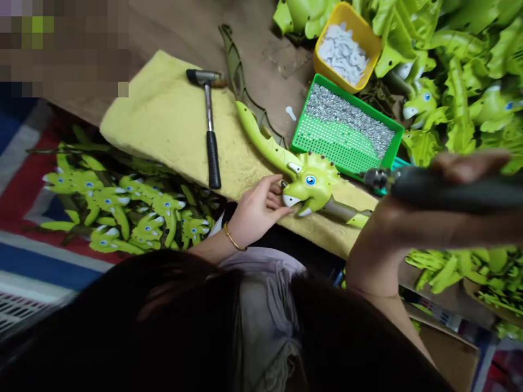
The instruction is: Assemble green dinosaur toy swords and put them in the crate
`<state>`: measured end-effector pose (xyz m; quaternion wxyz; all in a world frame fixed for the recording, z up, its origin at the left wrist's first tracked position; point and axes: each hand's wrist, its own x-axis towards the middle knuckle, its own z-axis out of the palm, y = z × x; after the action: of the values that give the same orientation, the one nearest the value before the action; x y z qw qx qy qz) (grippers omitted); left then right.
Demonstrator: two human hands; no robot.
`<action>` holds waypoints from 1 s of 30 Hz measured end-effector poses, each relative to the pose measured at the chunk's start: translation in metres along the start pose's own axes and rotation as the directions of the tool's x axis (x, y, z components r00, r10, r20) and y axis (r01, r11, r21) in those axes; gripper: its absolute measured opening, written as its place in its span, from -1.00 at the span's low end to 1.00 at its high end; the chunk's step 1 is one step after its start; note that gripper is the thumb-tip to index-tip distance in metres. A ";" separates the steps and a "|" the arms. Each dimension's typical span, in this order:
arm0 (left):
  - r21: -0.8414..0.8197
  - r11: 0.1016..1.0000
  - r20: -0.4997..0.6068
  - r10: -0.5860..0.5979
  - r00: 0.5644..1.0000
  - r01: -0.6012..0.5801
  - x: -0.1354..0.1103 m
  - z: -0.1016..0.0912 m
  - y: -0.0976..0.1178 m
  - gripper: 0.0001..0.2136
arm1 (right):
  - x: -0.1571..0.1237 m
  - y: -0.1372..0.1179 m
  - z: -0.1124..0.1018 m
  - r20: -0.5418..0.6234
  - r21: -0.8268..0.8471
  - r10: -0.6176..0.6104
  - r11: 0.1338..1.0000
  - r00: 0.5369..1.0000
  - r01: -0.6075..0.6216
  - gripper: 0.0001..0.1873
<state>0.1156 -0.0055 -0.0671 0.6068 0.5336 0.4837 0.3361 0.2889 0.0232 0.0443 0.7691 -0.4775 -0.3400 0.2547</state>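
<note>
My left hand point(258, 211), with a gold bracelet at the wrist, pinches the snout of a green toy dinosaur point(316, 188) with white horns and a blue eye. The toy lies on a yellow foam pad point(163, 114), its curved green part reaching up and left. My right hand point(408, 226) is raised to the right, wrapped round a dark electric screwdriver point(445, 188). The tool's metal front end point(376, 178) points left, apart from the toy. Motion blurs the right hand and tool.
A rubber-headed hammer point(210, 120) lies on the pad. Beyond the toy stand a green basket point(300, 122) of small screws and a yellow bin point(321, 60) of white pieces. Green toy parts point(460, 103) pile at right; toys point(122, 201) lie lower left.
</note>
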 end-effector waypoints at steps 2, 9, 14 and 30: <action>-0.046 0.996 0.038 -0.079 0.996 0.081 0.003 0.001 0.001 -0.33 | 0.028 0.026 0.009 -0.036 0.017 -0.306 0.952 0.951 0.307 -0.79; -0.235 0.950 0.111 -0.185 0.976 0.207 0.013 0.014 0.001 -0.45 | 0.075 0.139 -0.004 0.011 -0.374 -0.355 0.865 0.935 0.334 -0.43; -0.286 0.935 0.100 -0.190 0.977 0.211 0.011 0.016 0.002 -0.46 | 0.070 0.138 -0.012 0.078 -0.305 -0.151 0.937 0.985 0.168 -0.35; -0.302 0.928 0.099 -0.195 0.976 0.216 0.010 0.017 0.000 -0.43 | 0.066 0.138 -0.007 0.009 -0.237 -0.134 0.962 0.991 0.132 -0.38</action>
<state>0.1344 -0.0013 -0.0699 0.7311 0.3888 0.4572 0.3243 0.3276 0.1234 -0.0646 0.7230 -0.5430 -0.3968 0.1582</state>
